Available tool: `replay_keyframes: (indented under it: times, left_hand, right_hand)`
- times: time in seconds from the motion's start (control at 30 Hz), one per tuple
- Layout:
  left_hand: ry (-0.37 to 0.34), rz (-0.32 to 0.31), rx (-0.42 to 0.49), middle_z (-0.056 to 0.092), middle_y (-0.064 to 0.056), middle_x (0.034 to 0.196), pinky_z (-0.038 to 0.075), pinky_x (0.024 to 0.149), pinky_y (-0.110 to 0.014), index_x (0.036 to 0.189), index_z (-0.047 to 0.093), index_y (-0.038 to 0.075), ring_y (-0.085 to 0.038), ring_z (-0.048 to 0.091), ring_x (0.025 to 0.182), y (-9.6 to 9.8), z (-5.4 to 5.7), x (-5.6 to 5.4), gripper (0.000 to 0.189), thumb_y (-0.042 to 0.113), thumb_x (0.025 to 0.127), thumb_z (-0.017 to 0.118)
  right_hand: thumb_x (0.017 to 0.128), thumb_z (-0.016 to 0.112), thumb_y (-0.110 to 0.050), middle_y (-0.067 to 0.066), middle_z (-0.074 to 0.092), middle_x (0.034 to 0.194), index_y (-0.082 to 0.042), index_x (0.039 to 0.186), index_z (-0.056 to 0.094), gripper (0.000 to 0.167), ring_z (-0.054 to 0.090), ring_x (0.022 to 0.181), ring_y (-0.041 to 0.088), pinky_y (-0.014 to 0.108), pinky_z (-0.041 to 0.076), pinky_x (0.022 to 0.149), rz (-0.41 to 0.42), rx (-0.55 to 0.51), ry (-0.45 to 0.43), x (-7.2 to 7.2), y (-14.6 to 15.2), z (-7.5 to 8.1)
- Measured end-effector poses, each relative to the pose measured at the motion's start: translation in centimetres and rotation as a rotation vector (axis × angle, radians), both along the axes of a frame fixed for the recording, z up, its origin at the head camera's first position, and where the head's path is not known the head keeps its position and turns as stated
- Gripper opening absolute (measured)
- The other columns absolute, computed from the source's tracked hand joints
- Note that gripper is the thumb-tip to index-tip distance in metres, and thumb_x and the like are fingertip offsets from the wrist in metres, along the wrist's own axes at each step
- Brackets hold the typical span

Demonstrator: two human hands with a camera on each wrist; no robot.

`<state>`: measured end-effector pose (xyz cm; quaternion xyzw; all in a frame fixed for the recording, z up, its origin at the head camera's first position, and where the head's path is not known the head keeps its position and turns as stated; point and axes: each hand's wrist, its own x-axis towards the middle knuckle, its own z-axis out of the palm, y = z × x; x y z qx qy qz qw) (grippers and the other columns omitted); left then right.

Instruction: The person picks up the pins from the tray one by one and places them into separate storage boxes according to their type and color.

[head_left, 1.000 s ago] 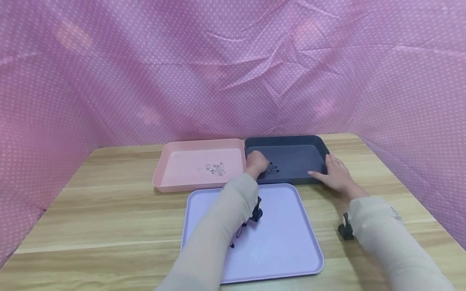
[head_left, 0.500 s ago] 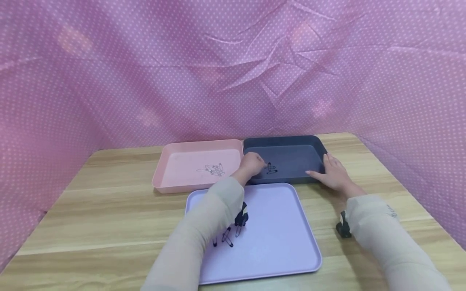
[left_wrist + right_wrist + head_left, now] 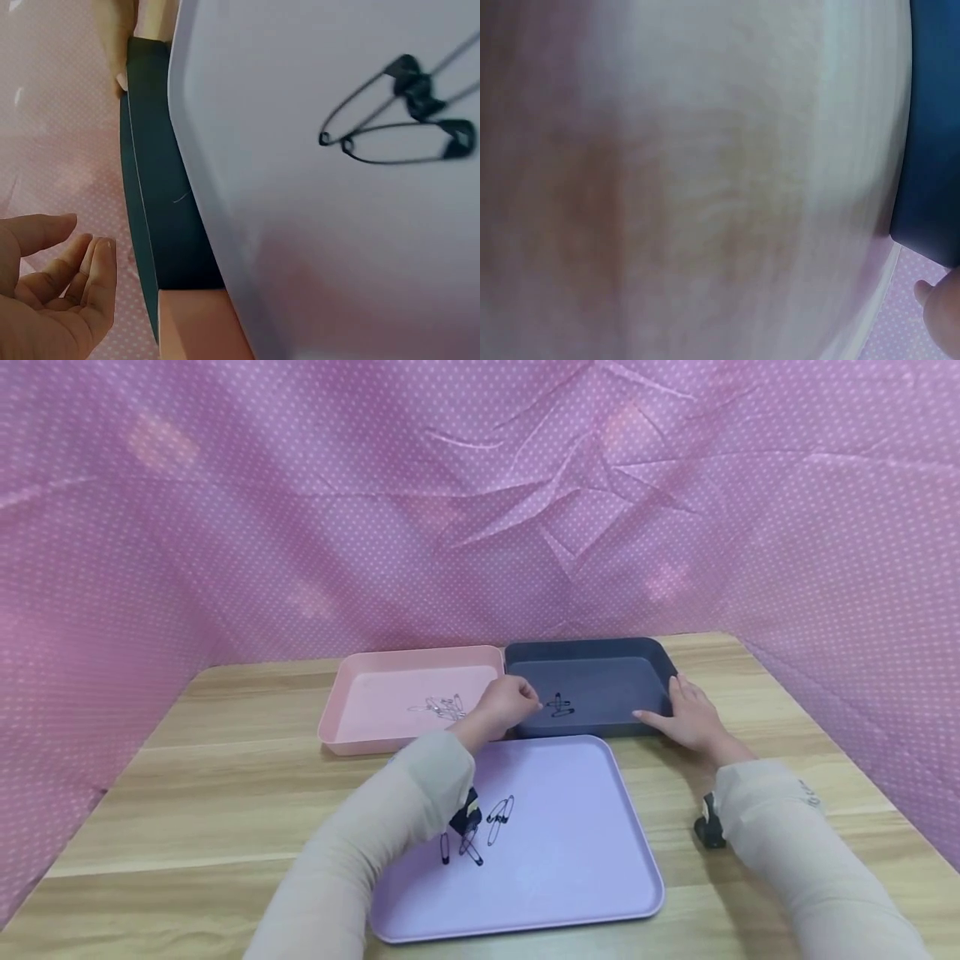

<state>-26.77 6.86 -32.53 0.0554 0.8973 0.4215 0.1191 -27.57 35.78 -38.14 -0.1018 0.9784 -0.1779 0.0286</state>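
Note:
My left hand point(image 3: 504, 703) hovers by the near left corner of the dark blue tray point(image 3: 600, 729). In the left wrist view its thumb stands apart from loosely bent fingers point(image 3: 101, 281), with nothing between them. Just to its right, several black safety pins point(image 3: 559, 712) lie in the dark tray. My right hand point(image 3: 692, 722) rests on that tray's near right corner, fingers along the side wall and thumb over the front rim. Several more black safety pins point(image 3: 500, 818) lie on the lavender tray point(image 3: 577, 868), below my left forearm; two show large in the left wrist view.
A pink tray point(image 3: 412, 660) stands beside the dark one on the left, with a heap of silver safety pins point(image 3: 446, 707) in it. All three trays are on a wood-grain table point(image 3: 225, 793). A pink dotted curtain point(image 3: 480, 527) encloses the back and sides.
My left hand has drawn back leftward out of the dark tray, its fingers loosening. The left forearm has shifted left, uncovering black safety pins on the lavender tray. My right hand stays in place.

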Motion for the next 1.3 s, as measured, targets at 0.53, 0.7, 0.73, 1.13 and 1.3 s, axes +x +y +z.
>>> replay_keyframes:
  times: [0.53, 0.7, 0.73, 1.13, 1.3]
  left_hand:
    - [0.107, -0.12, -0.11, 0.059, 0.0, 0.074, 0.044, 0.059, -0.022, 0.077, 0.062, 0.006, -0.013, 0.052, 0.068, -4.0, -0.5, 2.2, 0.006, 0.012, 0.077, 0.063]
    - [0.111, -0.151, -0.053, 0.059, -0.001, 0.076, 0.045, 0.063, -0.022, 0.081, 0.062, 0.004, -0.013, 0.053, 0.069, -5.5, -0.9, 3.2, 0.007, 0.009, 0.076, 0.064]
    - [0.104, -0.158, -0.041, 0.059, -0.001, 0.076, 0.045, 0.063, -0.022, 0.082, 0.062, 0.003, -0.013, 0.053, 0.07, -5.8, -1.0, 3.4, 0.008, 0.008, 0.076, 0.064]
    - [0.057, -0.328, 0.025, 0.06, 0.001, 0.081, 0.045, 0.073, -0.023, 0.09, 0.061, 0.001, -0.011, 0.055, 0.078, -9.3, -1.3, 5.7, 0.016, 0.01, 0.077, 0.064]
    - [0.051, -0.34, 0.022, 0.061, 0.0, 0.081, 0.045, 0.072, -0.022, 0.088, 0.061, 0.001, -0.011, 0.056, 0.076, -10.6, -2.0, 6.3, 0.014, 0.007, 0.076, 0.063]
  right_hand:
    - [0.081, 0.043, -0.056, 0.039, 0.001, 0.131, 0.022, 0.126, 0.003, 0.098, 0.003, 0.121, 0.048, 0.052, 0.004, 0.098, -0.004, -0.002, 0.01, 0.1, 0.3, -0.4]
    - [0.081, 0.044, -0.056, 0.039, 0.002, 0.132, 0.021, 0.126, 0.003, 0.099, 0.003, 0.121, 0.048, 0.052, 0.004, 0.098, 0.002, -0.009, 0.017, -0.1, 0.2, -0.5]
    - [0.081, 0.044, -0.056, 0.038, 0.001, 0.132, 0.021, 0.127, 0.003, 0.099, 0.003, 0.121, 0.048, 0.052, 0.004, 0.098, 0.003, -0.011, 0.016, -0.1, 0.2, -0.6]
    - [0.081, 0.043, -0.055, 0.039, 0.001, 0.131, 0.022, 0.126, 0.003, 0.098, 0.003, 0.121, 0.049, 0.053, 0.004, 0.098, 0.004, 0.003, 0.02, 0.0, 0.0, -0.1]
    - [0.082, 0.042, -0.055, 0.039, 0.0, 0.131, 0.022, 0.126, 0.003, 0.097, 0.003, 0.121, 0.049, 0.053, 0.004, 0.098, 0.005, 0.003, 0.012, 0.0, -0.1, -0.1]
